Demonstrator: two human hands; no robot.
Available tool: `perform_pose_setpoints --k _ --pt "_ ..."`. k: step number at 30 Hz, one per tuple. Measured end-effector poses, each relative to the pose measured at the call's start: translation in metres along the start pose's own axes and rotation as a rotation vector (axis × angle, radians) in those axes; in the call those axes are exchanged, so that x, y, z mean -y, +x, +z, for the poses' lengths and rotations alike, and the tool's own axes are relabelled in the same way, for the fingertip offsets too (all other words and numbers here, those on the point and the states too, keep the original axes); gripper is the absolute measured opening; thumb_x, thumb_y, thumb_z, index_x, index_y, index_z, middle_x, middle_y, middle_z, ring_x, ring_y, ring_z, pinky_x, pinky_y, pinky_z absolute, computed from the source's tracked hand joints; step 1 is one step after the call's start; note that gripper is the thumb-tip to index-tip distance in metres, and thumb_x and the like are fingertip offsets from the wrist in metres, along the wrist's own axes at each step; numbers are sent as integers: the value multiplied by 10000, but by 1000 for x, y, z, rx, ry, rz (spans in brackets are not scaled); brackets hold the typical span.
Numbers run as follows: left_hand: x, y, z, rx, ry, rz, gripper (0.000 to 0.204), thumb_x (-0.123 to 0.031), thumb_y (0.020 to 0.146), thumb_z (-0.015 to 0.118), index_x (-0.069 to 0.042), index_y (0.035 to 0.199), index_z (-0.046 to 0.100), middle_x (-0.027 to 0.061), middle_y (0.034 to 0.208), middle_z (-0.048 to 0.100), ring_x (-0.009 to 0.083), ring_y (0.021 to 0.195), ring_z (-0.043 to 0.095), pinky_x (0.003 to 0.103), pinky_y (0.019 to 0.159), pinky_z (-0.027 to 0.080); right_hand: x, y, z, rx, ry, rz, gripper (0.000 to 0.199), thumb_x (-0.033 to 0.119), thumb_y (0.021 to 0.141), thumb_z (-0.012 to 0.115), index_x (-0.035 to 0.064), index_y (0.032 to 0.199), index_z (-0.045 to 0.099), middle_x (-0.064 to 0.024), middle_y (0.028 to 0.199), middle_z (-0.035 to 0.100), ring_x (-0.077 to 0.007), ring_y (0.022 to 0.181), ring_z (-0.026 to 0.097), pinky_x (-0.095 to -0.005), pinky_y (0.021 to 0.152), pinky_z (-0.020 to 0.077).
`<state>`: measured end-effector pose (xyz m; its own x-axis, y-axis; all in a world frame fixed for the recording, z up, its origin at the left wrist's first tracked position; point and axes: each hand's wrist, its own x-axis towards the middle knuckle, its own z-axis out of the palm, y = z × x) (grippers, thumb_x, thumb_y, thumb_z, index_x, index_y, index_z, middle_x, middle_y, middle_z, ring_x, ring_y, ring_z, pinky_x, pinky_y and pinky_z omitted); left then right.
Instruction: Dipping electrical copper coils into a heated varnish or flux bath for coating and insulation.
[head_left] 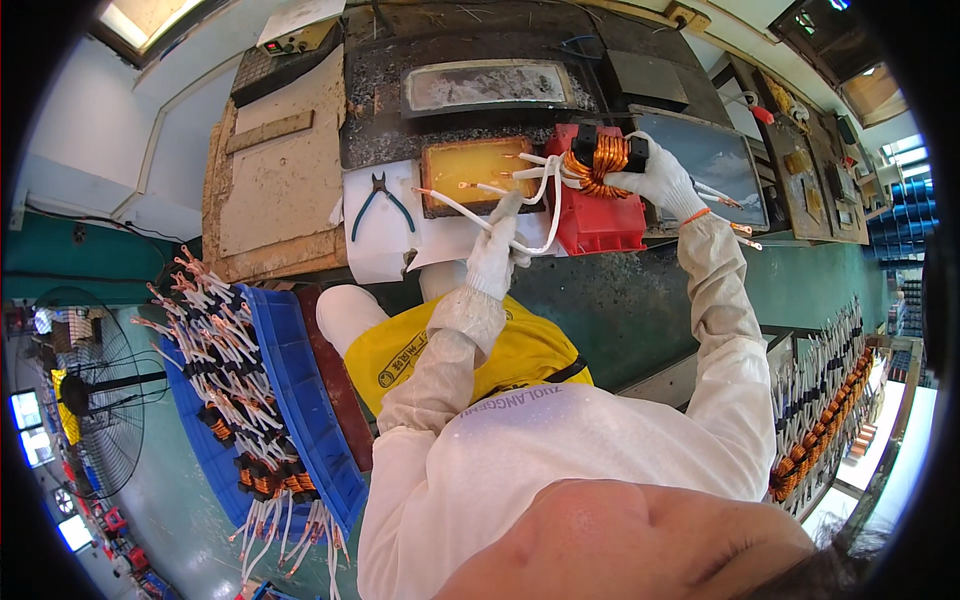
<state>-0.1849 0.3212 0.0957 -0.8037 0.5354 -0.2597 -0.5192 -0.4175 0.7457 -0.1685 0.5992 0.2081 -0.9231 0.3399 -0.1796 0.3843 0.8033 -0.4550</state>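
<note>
My right hand (657, 178), in a white glove, holds a copper-wound coil with black ends (600, 158) above a red block (598, 215) on the bench. White-sleeved leads (530, 185) run from the coil to the left. My left hand (497, 245), also gloved, pinches one of these leads near a shallow tray of yellow liquid (470, 172). Bare wire tips reach out over that tray.
Black-handled cutters (378, 203) lie on white paper left of the tray. A dark metal bath (490, 87) sits behind. A blue bin (290, 390) at my left holds several coils with white leads; more coils line a rack (820, 420) at my right. A fan (95, 400) stands far left.
</note>
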Motion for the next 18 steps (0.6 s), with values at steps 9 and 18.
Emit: perform_pose_setpoints --k 9,18 --pt "1 8 -8 52 -98 -23 536 -233 950 500 -32 1440 419 102 1481 444 73 608 525 222 508 439 14 -3 -7 6 -42 5 698 416 697 820 90 1257 559 -162 1096 683 -322 1024 655 -363 893 499" --pt "-7 10 -6 12 -195 -69 504 -226 951 489 -40 1418 460 120 1449 477 76 550 497 216 484 419 6 5 -3 15 -97 4 753 477 697 800 91 1281 523 -190 1098 674 -356 1026 649 -387 878 509"
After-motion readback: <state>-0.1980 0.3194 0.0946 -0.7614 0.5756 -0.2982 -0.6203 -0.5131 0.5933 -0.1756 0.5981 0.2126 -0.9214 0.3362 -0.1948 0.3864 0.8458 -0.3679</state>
